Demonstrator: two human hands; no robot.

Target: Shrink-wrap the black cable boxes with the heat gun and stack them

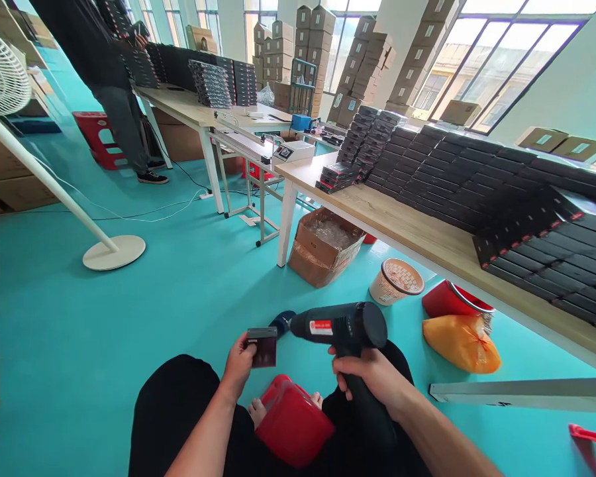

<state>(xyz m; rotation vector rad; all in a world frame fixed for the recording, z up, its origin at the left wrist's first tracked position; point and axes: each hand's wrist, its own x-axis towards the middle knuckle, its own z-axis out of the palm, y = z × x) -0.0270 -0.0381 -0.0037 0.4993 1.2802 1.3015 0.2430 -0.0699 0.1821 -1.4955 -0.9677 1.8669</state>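
My left hand [239, 364] grips a small dark box [263, 350] by its left side, held up over my lap. The fingers of my right hand [367, 371] wrap round the handle of a black heat gun [345, 324] with a red and white label. Its nozzle points left toward the box, with a small gap between them. Below and between my hands is a red plastic stool [295, 424] between my knees. A dark slipper [282, 322] lies on the floor just behind the box.
A long table [402, 215] on the right bears stacked black boxes [442, 175]. Beneath it are an open carton [322, 252], a waste bin [395, 281] and an orange bag [461, 343]. A white fan [114, 252] stands left. Another person [114, 99] stands by the far table.
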